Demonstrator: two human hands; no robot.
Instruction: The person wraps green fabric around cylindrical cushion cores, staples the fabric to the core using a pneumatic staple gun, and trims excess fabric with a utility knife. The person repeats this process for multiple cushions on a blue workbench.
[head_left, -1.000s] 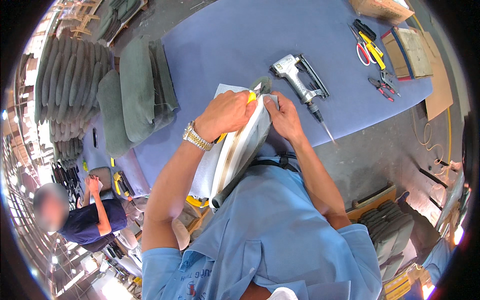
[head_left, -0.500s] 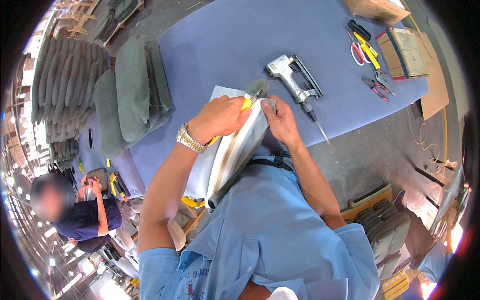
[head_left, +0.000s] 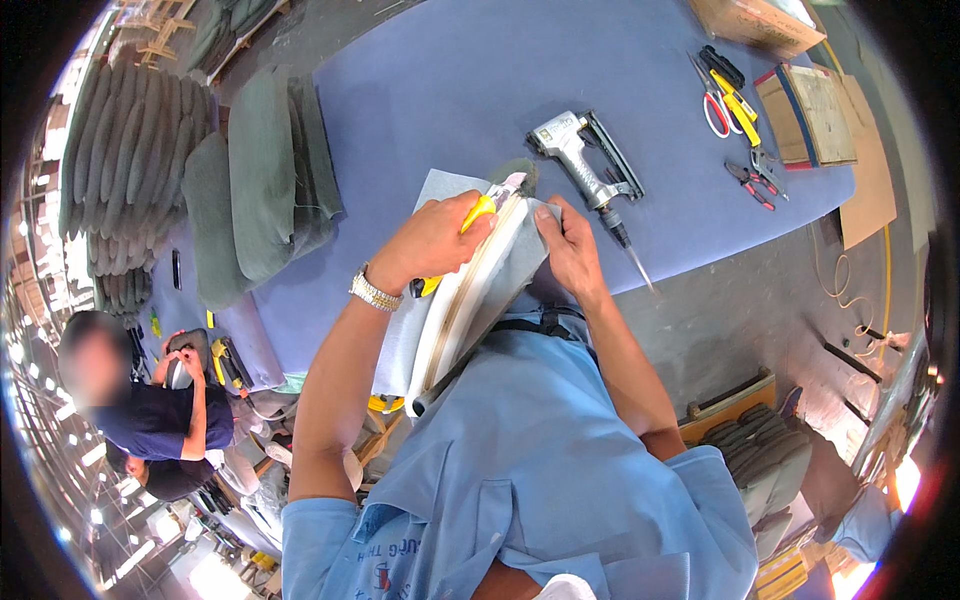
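A yellow utility knife [head_left: 478,212] is in my left hand [head_left: 435,245], its fingers closed round the handle, whose dark rear end pokes out below the palm. The blade end lies by the upper tip of a cushion [head_left: 465,290] with grey upholstery, tilted on edge against my front. Along the cushion's upturned side runs a pale rim with a brown strip. Light grey lining fabric [head_left: 530,240] hangs over it, and my right hand [head_left: 572,255] pinches this cloth's edge between thumb and fingers. More lining sticks out behind my left hand.
A staple gun [head_left: 585,160] with its air hose lies on the blue-covered table [head_left: 430,80]. Scissors [head_left: 717,112], pliers [head_left: 750,185] and a cardboard box [head_left: 808,115] sit at the right. Grey cushions [head_left: 265,180] are piled left; a co-worker [head_left: 165,410] handles one.
My left hand and the knife have shifted slightly, with the handle turned more upright. The lining in my right hand is spread further outward. The co-worker's arms have moved a little.
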